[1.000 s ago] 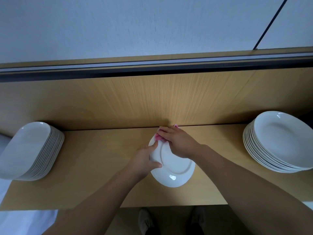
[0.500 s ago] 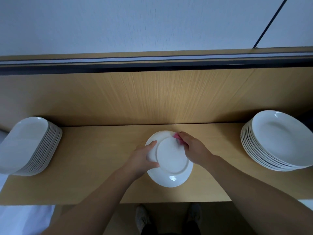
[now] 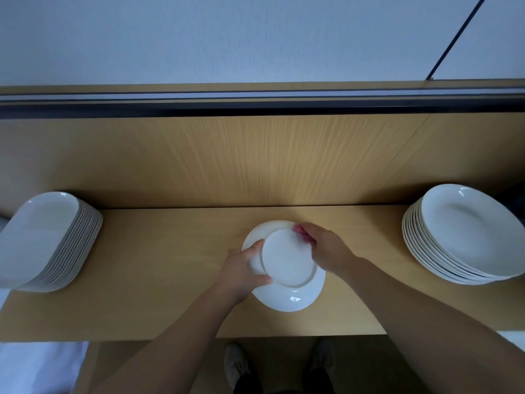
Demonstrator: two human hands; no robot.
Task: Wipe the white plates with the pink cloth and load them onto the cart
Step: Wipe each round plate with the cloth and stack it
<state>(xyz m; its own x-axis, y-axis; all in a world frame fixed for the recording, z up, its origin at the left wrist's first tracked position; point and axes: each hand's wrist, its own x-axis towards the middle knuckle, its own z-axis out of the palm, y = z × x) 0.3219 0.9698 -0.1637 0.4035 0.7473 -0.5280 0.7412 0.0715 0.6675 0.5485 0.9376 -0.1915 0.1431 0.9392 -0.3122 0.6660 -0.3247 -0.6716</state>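
Two hands were engaged on one white plate (image 3: 287,268). The left hand (image 3: 244,268) gripped its left rim, fingers curled over the edge. The right hand (image 3: 326,251) was closed round the pink cloth (image 3: 299,231), pressed to the plate's far right edge. The plate was round, glossy and unmarked, underside up with its foot ring showing, over the middle of the wooden shelf (image 3: 170,265). The left stack (image 3: 45,240) and right stack (image 3: 466,234) of white dishes stood well apart from it.
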